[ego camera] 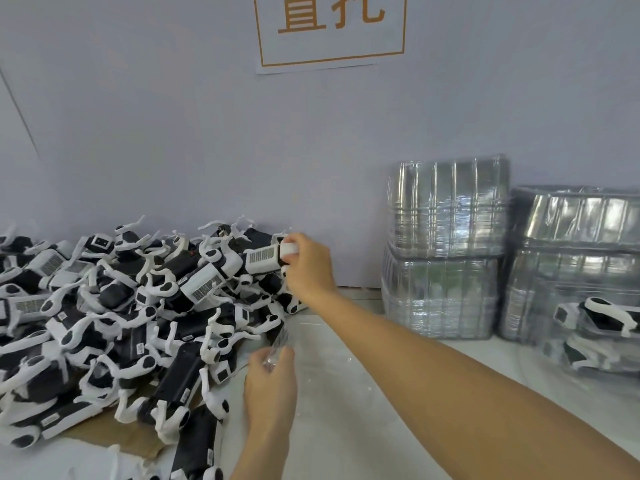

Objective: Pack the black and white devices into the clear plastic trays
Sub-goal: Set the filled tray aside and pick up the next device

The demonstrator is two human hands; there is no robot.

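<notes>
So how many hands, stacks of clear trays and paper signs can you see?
Hands: 2, the right hand gripping a device from the pile, the left hand holding a clear tray
Stacks of clear trays: 2
Paper signs on the wall: 1
Total: 5

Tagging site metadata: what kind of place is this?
Likely a factory packing bench: a heap of identical black and white devices, wrapped stacks of clear plastic trays, and a printed sign on the wall.
</notes>
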